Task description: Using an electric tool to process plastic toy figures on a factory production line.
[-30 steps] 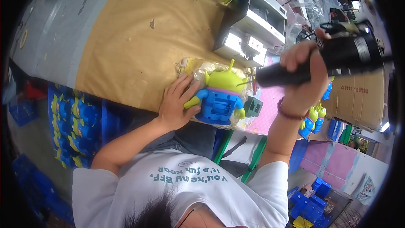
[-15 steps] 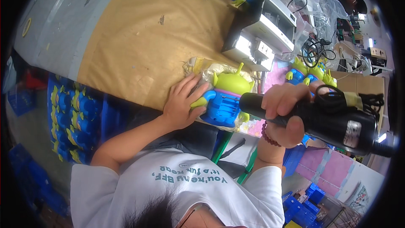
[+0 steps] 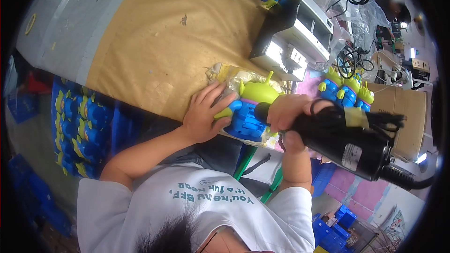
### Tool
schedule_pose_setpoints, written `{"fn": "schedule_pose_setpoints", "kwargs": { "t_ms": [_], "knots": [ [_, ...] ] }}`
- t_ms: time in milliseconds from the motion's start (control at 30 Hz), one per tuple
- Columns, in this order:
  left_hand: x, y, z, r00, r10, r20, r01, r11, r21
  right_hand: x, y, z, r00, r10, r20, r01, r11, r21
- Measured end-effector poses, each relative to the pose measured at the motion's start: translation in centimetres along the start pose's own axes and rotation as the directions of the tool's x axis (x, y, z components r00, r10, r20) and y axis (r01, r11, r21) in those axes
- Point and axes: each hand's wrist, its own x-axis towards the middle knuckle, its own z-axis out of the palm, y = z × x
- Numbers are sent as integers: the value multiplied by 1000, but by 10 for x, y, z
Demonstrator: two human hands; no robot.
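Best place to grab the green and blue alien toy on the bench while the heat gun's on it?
Probably the blue body of the alien toy, from the person's left. It lies on its side on the brown bench; the left hand already steadies that flank, while the right hand brings the black heat gun in from the right.

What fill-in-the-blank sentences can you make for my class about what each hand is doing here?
1. The left hand rests on a green and ____ toy.
2. The right hand grips a ____ power tool with its tip at the toy.
3. The toy lies on a ____ table.
4. Behind the table's far edge stands a ____ machine with buttons.

Missing words: blue; black; brown; white
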Motion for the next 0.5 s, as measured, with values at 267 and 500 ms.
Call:
{"fn": "schedule_pose_setpoints", "kwargs": {
  "t_ms": [267, 500],
  "knots": [
    [0, 0, 0, 1000, -16, -2, 16, 1000, -14, 8, 11, -4, 981, -122, 149, 95, 980, 177],
    [-1, 0, -1, 1000, -5, -13, 5, 1000, 0, 10, 13, -5, 978, -112, 178, 89, 987, 134]
  ]
}}
